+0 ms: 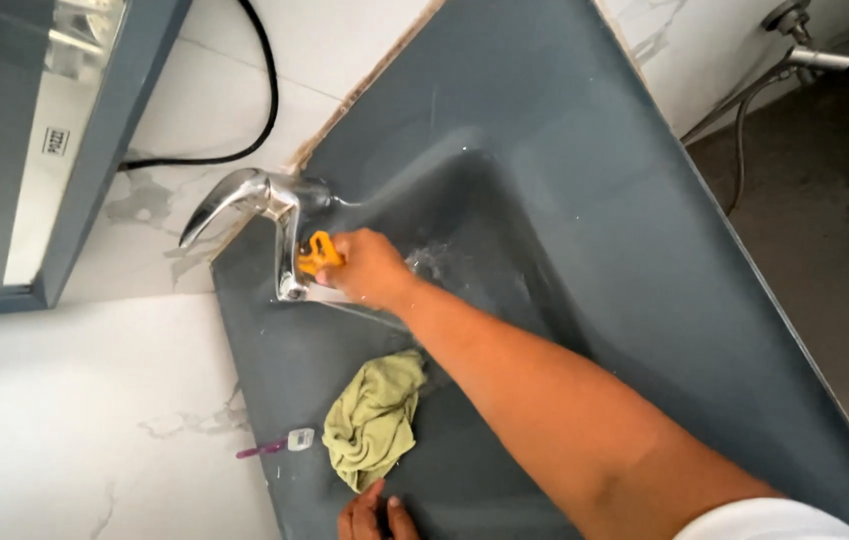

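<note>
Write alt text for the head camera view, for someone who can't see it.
A person's right hand presses a yellow scrubber against the base of a chrome faucet on a dark grey sink. The left hand rests on the sink's edge, near a crumpled green cloth and a purple toothbrush.

Chrome tap (265, 215) is blocking the basin's (505, 250) 9 o'clock edge; green cloth (377, 418) is sitting at 7 o'clock beside a toothbrush (280, 444). Counter (665, 280) toward 3 o'clock is lying open.
</note>
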